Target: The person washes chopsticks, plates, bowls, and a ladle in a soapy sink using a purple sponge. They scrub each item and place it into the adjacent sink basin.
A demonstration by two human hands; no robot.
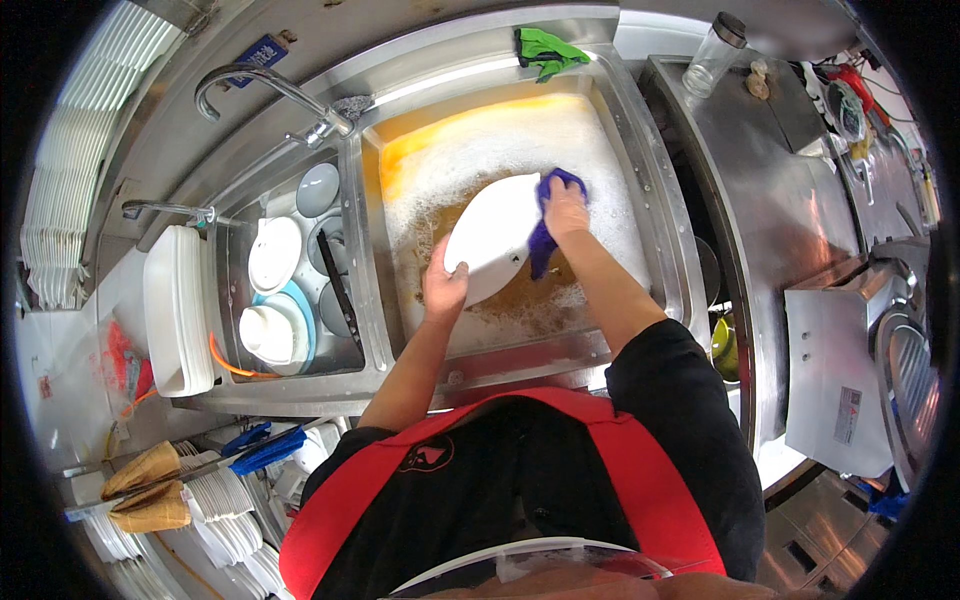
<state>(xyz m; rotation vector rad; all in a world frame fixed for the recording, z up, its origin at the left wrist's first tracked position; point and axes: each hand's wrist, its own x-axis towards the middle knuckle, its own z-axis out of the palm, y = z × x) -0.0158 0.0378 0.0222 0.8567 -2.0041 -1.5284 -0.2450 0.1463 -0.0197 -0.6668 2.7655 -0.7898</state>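
Observation:
A large white oval plate (pixel 492 240) is held tilted over the sudsy water in the right-hand sink basin (pixel 640 215). My left hand (pixel 443 283) grips its lower left edge, with the thumb on the face of the plate. At the plate's upper right edge, my right hand (pixel 567 208) is closed on a purple cloth (pixel 545 238) that touches the rim. One end of the cloth hangs down beside the plate. White foam (pixel 600 160) covers much of the brownish water, and a small dark speck shows on the plate.
Left of the foam, a second basin (pixel 370 345) holds white dishes (pixel 273 255) and grey bowls (pixel 318 190). A curved faucet (pixel 270 72) rises behind. Green gloves (pixel 548 52) lie on the back ledge. Stacked white tubs (pixel 175 310) stand left; a steel counter (pixel 720 150) with a glass jar (pixel 712 60) is right.

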